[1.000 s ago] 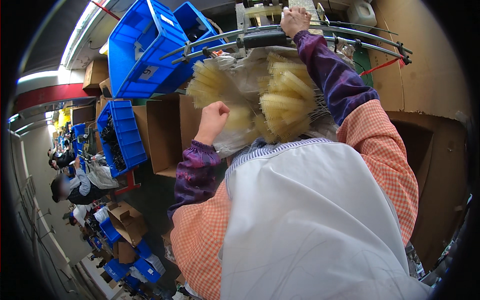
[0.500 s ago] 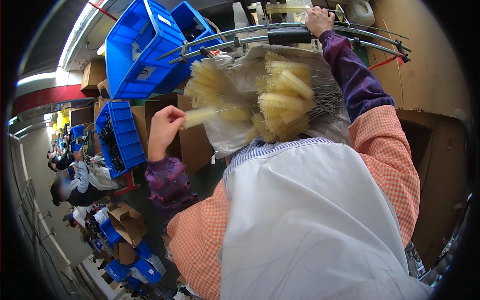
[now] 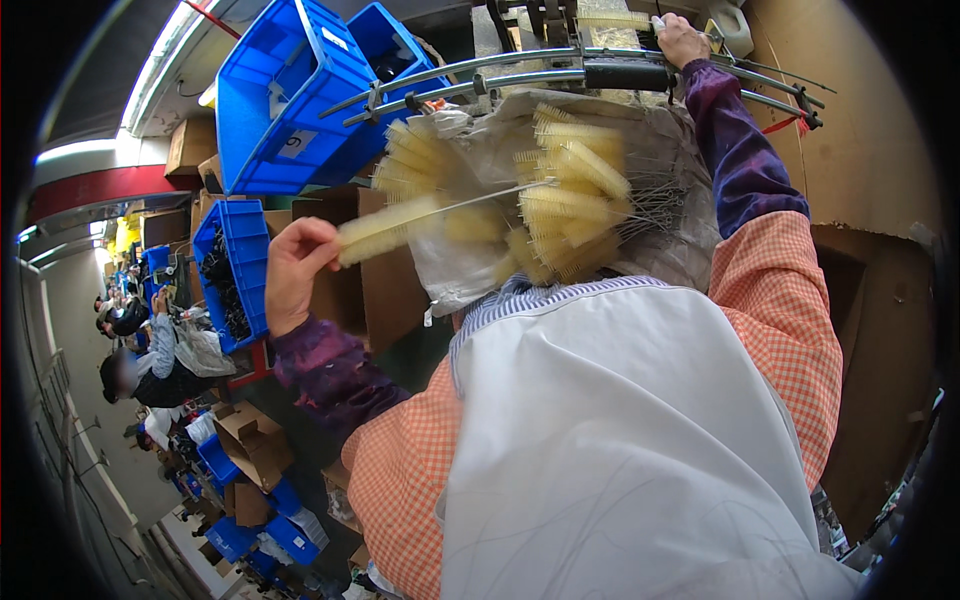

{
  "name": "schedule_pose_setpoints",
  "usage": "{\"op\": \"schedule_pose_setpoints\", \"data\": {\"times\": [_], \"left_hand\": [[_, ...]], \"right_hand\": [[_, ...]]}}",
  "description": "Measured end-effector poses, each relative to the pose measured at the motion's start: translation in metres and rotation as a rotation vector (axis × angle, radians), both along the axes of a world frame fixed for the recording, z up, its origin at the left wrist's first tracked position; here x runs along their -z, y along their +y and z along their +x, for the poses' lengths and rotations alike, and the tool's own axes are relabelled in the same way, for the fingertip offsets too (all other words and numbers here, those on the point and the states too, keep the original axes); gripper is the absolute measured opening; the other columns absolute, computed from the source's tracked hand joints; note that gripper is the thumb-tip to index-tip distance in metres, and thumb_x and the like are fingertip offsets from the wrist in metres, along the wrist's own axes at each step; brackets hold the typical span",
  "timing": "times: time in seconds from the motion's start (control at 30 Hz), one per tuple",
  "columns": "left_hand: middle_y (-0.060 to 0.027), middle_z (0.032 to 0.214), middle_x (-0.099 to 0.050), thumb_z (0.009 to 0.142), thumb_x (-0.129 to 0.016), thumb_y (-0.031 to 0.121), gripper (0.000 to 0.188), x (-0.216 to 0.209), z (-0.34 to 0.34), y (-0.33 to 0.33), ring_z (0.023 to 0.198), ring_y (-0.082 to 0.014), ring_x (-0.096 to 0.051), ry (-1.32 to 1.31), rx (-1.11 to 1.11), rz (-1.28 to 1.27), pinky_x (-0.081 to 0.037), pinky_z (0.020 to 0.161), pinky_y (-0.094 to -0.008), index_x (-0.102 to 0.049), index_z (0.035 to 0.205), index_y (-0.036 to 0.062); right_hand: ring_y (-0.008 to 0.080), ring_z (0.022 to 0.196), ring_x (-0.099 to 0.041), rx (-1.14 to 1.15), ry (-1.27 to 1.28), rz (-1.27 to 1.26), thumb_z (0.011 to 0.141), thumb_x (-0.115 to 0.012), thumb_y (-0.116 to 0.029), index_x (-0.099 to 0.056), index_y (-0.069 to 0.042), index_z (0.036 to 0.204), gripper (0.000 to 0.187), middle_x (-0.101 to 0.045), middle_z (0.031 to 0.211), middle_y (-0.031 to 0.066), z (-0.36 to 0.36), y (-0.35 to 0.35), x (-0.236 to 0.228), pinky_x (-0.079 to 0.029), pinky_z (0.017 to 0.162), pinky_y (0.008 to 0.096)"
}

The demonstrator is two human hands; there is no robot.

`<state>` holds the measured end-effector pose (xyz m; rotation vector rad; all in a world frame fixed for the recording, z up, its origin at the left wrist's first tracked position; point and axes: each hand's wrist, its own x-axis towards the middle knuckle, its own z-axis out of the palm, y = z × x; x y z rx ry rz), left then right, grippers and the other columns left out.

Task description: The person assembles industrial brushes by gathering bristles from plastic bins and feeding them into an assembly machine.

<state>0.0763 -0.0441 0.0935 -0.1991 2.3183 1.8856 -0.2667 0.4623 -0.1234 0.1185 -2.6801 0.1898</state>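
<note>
My left hand (image 3: 298,268) is closed, pinching the bristled end of a pale yellow tube brush (image 3: 388,228). The brush's thin wire handle reaches rightward over a pile of similar brushes (image 3: 572,195). At the far side, my right hand (image 3: 682,42) is closed by the right end of another yellow bristle brush (image 3: 612,19), which lies level in a metal machine (image 3: 535,35). What its fingers grip is hidden, though a small white piece shows at the fingertips. The pile rests on a whitish cloth (image 3: 445,265) in front of me, its wire handles pointing right.
Curved metal rails (image 3: 530,78) with a black sleeve (image 3: 630,77) cross between me and the machine. Blue bins (image 3: 262,140) stand at the far left, another blue bin (image 3: 262,265) nearer. Cardboard (image 3: 830,130) walls the right side. Co-workers (image 3: 160,350) sit at the far left.
My left hand has moved left and slightly toward me, drawing the brush along, and its wire handle now shows clearly. My right hand has shifted right along the machine.
</note>
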Motion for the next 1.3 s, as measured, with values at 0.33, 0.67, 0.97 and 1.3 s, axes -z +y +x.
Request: {"op": "schedule_pose_setpoints", "data": {"times": [0.33, 0.67, 0.97, 1.3], "left_hand": [[-0.0026, 0.068, -0.059, 0.075, -0.062, -0.003, 0.007, 0.022, -0.062, 0.141, 0.063, -0.0085, -0.056, 0.114, 0.288, 0.112, -0.046, 0.060, -0.0202, -0.058, 0.080, -0.0001], [-0.0171, 0.108, -0.052, 0.068, -0.072, 0.025, 0.061, 0.163, -0.055, 0.094, 0.093, -0.0265, -0.056, 0.106, 0.254, -0.816, -0.046, 0.079, -0.0343, -0.046, 0.119, 0.0036], [-0.0206, 0.106, -0.051, 0.067, -0.065, 0.012, 0.044, 0.224, 0.004, 0.077, 0.099, -0.0351, -0.050, -0.072, 0.288, -0.947, -0.042, 0.085, -0.0389, -0.052, 0.109, 0.0069], [-0.0192, 0.099, -0.053, 0.065, -0.063, 0.012, 0.036, 0.222, -0.001, 0.069, 0.097, -0.0342, -0.051, -0.127, 0.305, -0.898, -0.043, 0.083, -0.0385, -0.057, 0.100, 0.0061]], "right_hand": [[0.0123, 0.072, -0.059, -0.627, -1.116, -0.834, 0.090, -0.046, -0.026, -0.053, -0.003, 0.110, 0.032, -0.063, 0.082, 0.0066, 0.148, -0.038, -0.125, -0.048, 0.063, 0.0259], [0.0323, 0.078, -0.059, -0.415, -0.169, -0.287, 0.084, -0.049, -0.024, -0.056, -0.008, 0.094, 0.020, -0.060, 0.084, 0.0167, 0.058, -0.067, -0.049, -0.046, 0.065, 0.0390], [0.0367, 0.082, -0.059, -0.269, -0.203, -0.171, 0.083, -0.048, -0.023, -0.057, -0.015, 0.100, 0.020, -0.061, 0.087, 0.0184, 0.003, -0.077, -0.012, -0.046, 0.069, 0.0462], [0.0343, 0.085, -0.058, -0.299, -0.243, -0.140, 0.083, -0.048, -0.021, -0.055, -0.011, 0.096, 0.019, -0.060, 0.088, 0.0192, 0.011, -0.082, -0.025, -0.046, 0.070, 0.0456]]}}
